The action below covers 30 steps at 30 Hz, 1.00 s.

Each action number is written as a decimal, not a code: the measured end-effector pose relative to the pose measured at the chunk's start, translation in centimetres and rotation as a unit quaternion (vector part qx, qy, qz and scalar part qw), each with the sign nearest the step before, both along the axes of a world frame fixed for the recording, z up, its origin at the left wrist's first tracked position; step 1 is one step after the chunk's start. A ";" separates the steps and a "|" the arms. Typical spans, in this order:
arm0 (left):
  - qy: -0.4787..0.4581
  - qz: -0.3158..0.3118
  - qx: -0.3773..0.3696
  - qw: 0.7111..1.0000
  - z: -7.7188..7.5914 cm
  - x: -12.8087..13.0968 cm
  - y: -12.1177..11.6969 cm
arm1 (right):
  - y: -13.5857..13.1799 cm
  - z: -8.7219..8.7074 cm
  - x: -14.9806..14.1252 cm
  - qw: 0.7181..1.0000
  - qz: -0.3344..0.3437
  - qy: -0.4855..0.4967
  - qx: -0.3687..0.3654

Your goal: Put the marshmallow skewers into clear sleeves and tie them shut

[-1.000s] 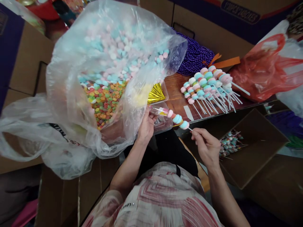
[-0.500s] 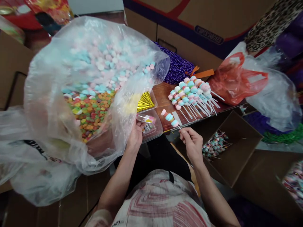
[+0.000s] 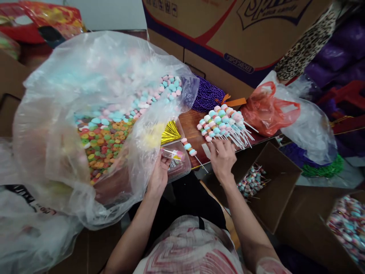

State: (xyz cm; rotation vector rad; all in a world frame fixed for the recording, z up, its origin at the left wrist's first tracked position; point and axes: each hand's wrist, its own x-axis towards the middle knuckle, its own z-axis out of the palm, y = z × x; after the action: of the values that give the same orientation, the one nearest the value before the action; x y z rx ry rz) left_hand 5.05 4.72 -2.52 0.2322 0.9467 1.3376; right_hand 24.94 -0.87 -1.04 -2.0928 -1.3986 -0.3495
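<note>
My left hand [image 3: 159, 173] is closed on a clear plastic wrapper [image 3: 172, 153] with pink and yellow print, above a clear plastic tray [image 3: 182, 169]. Just right of the tray a marshmallow skewer [image 3: 188, 147] lies with its white stick over the table edge. At the near side of a pile of marshmallow skewers [image 3: 221, 120] is my right hand [image 3: 224, 158], fingers bent downward and somewhat apart, fingertips partly hidden. Beside its thumb lies a small white strip [image 3: 205, 150]. Gold twist ties [image 3: 171, 132] sit in another clear tray behind the wrapper.
A large clear bag [image 3: 42, 125] of marshmallows and ring gummies fills the left. Purple beads [image 3: 209, 93], a red plastic bag [image 3: 268, 110] and a printed carton [image 3: 199, 34] stand behind. Open boxes [image 3: 281, 182] with wrapped skewers are at lower right.
My right hand has let go of the marshmallow skewer, which now lies by the tray, and has moved to the pile. The left hand still holds the wrapper. The view has shifted.
</note>
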 end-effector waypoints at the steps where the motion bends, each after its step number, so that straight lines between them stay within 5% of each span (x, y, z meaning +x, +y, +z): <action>1: -0.006 -0.002 -0.001 1.000 0.1 0.1 -0.1 | 0.6 0.6 0.9 0.999 -0.031 -0.027 0.012; 5: -0.018 -0.013 -0.006 1.000 0.9 0.4 -0.2 | 2.8 2.1 4.6 0.989 -0.127 -0.077 0.000; 9: -0.013 -0.025 -0.015 0.999 1.2 0.5 -0.1 | 3.5 1.6 6.4 0.986 -0.154 -0.051 -0.046; 14: -0.025 -0.032 -0.043 0.998 1.0 0.5 0.4 | 2.1 1.5 5.8 0.989 -0.092 0.056 0.104; 18: -0.036 -0.003 -0.089 0.995 1.2 0.6 0.9 | -0.8 1.7 3.2 0.937 -0.022 0.292 0.189; 23: -0.030 0.026 -0.128 0.991 1.1 0.8 1.2 | -5.3 0.9 -0.7 0.852 0.050 0.501 0.145; 30: -0.003 0.014 -0.089 0.996 0.2 0.9 0.9 | -8.3 0.9 -1.5 0.870 0.089 0.478 0.085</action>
State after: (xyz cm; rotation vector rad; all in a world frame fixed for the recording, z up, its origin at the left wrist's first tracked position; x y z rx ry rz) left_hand 5.99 5.61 -2.28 0.0792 1.0604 1.2708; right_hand 23.48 -9.12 -0.10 -1.5734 -0.8725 0.5671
